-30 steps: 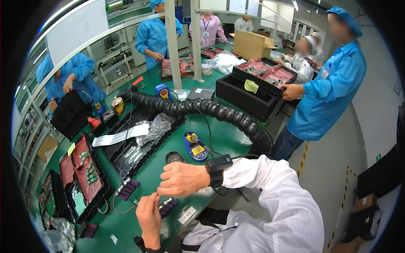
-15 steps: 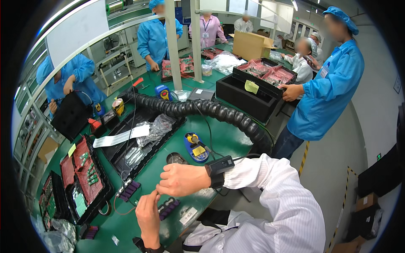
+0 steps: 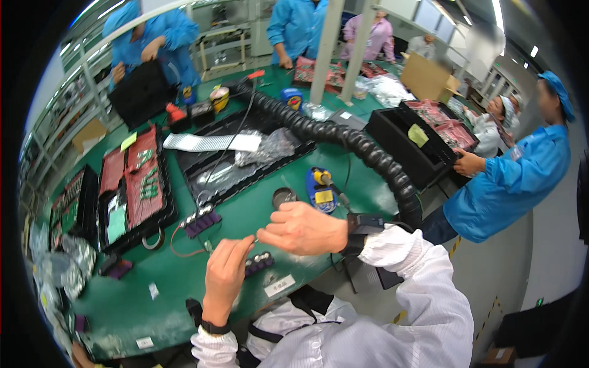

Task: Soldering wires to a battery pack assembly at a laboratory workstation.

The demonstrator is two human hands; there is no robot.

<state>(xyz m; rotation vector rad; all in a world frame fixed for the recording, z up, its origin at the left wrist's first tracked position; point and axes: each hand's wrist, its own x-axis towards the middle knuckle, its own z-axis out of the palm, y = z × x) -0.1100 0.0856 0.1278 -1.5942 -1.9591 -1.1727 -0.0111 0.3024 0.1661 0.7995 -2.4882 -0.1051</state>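
Note:
My left hand and my right hand meet over the near part of the green table. Both are closed in a pinch, fingertips almost touching around something small that I cannot make out. Beyond my left hand lies a purple holder with silvery cylindrical cells. A thin red wire loops from it toward a small greenish piece beside my left fingers. A similar purple cell holder rests just below my fingertips, partly covered by my left hand.
A soldering iron in a blue stand and a round dark tin stand beyond my right hand. A thick black corrugated hose crosses the table. Black cases with red-wrapped circuit boards lie left. Co-workers in blue stand around.
The whole view has swung left and down, so the table appears shifted to the right. My hands remain pinched close together above the cell holders.

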